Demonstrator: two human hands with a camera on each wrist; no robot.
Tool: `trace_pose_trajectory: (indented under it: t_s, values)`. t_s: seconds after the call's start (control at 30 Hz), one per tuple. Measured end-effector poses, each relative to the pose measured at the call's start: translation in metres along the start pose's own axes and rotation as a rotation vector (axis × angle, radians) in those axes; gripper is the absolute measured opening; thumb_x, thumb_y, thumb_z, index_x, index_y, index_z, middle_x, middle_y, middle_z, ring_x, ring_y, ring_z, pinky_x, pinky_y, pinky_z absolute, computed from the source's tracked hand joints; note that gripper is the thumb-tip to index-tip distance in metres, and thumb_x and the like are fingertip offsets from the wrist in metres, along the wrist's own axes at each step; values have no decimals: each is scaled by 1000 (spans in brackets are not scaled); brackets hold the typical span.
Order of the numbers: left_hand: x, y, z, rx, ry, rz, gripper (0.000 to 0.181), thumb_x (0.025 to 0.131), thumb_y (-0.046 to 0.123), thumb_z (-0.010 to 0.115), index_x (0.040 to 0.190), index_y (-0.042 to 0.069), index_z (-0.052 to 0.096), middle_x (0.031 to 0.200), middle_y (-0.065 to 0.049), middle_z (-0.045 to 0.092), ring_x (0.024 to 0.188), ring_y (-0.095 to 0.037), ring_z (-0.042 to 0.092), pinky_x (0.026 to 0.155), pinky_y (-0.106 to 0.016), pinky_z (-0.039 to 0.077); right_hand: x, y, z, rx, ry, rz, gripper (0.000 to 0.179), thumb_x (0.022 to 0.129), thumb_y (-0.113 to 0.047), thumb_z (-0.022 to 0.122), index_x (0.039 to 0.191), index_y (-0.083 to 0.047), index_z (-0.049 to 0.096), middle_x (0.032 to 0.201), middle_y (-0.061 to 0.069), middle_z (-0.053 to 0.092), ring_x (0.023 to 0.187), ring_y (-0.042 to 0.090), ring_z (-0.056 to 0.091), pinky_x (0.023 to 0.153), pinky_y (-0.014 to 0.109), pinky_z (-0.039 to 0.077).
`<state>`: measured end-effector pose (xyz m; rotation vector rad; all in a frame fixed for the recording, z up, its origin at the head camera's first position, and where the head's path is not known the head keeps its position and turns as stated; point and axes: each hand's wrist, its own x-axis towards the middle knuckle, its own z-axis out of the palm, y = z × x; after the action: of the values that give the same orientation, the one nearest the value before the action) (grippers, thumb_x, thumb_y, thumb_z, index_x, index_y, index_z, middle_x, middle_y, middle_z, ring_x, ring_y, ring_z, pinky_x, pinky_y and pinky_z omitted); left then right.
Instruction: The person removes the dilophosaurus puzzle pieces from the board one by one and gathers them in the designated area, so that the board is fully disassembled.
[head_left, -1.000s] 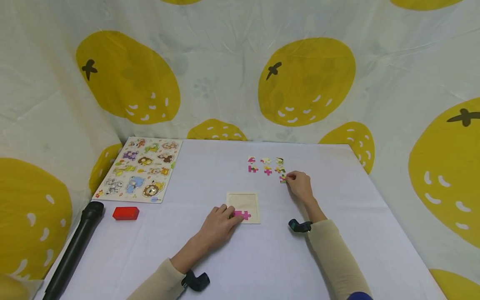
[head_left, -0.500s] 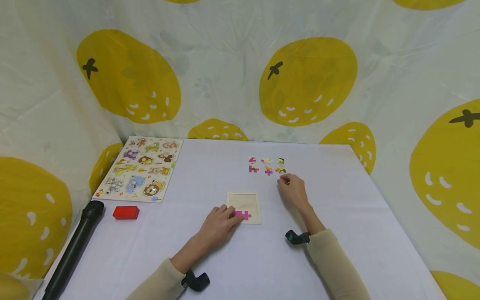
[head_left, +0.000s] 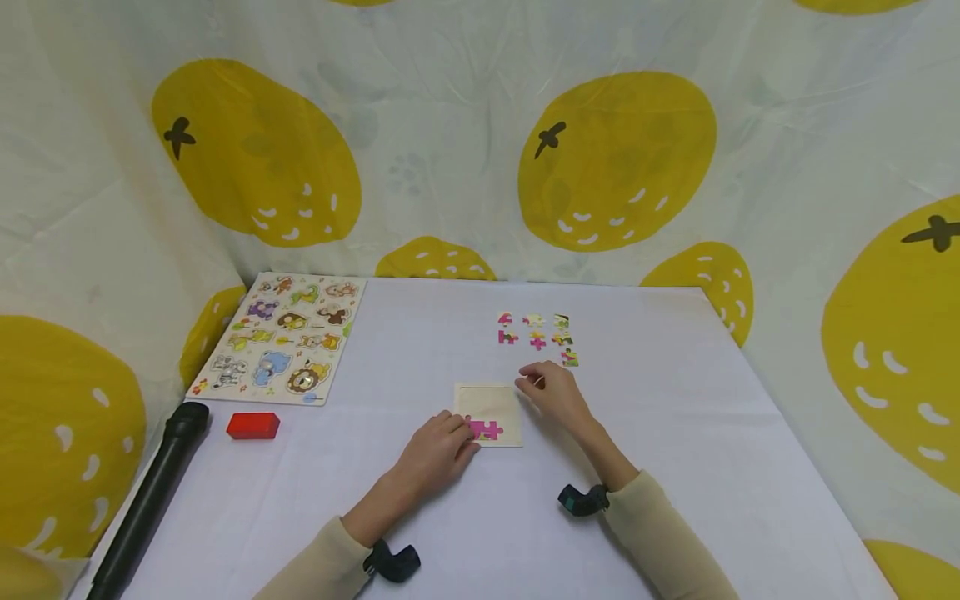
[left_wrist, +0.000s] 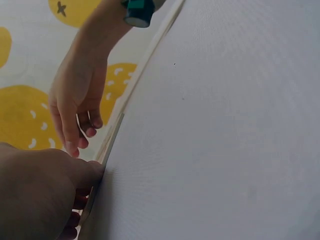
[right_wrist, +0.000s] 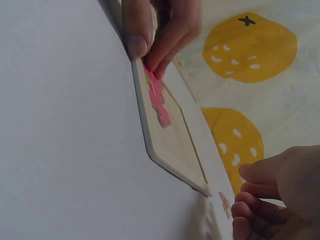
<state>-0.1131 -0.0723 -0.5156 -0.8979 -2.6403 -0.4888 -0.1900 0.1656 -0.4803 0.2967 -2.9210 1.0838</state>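
Observation:
A small square wooden puzzle tray (head_left: 492, 400) lies on the table, with joined pink jigsaw pieces (head_left: 486, 430) along its near side. My left hand (head_left: 437, 454) holds the tray's near left corner. In the right wrist view, its thumb (right_wrist: 137, 46) is against the outer rim and its fingertips are at the pink pieces. My right hand (head_left: 553, 392) hovers by the tray's far right corner, fingers loosely bent, thumb and fingertips apart with nothing between them. Several loose jigsaw pieces (head_left: 537, 341) lie in rows beyond it, the nearest piece (head_left: 570, 357) just behind the hand.
An animal picture board (head_left: 281, 340) lies at the back left of the white table (head_left: 420, 333). In front of it are a red block (head_left: 252, 426) and a long black tube-like object (head_left: 150, 500). A curtain with yellow fruit prints hangs behind the table.
My right hand has left the nearest loose piece, which stays on the table, and moved left and nearer to the tray. My left thumb has shifted down to the tray's near edge, uncovering more pink.

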Motion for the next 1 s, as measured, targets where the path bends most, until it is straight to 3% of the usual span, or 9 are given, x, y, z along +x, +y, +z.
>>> trace_pose_trajectory:
  t_s: [0.4,0.63,1.0]
  values:
    - [0,-2,3,16,67,43,13,90,25,75,94,13,75,93,3,69,86,-12,58,76,-27,51,-21,-16,17,-2,-146,-103,23,89,-20,75,109,-6,75,88,1,63,80,10,55,73,23,48]
    - [0,-3,4,11,70,50,14,90,25,74,94,12,76,93,2,69,85,-12,58,76,-26,51,-29,-19,20,3,-220,-89,19,88,-23,77,102,-10,78,94,-1,62,80,12,51,69,22,43]
    - [0,-3,4,-3,74,58,13,90,24,75,94,11,76,93,2,69,84,-12,57,75,-26,50,-33,-23,21,-11,-244,-134,9,88,-18,77,94,-11,78,92,-1,62,79,10,51,70,22,44]
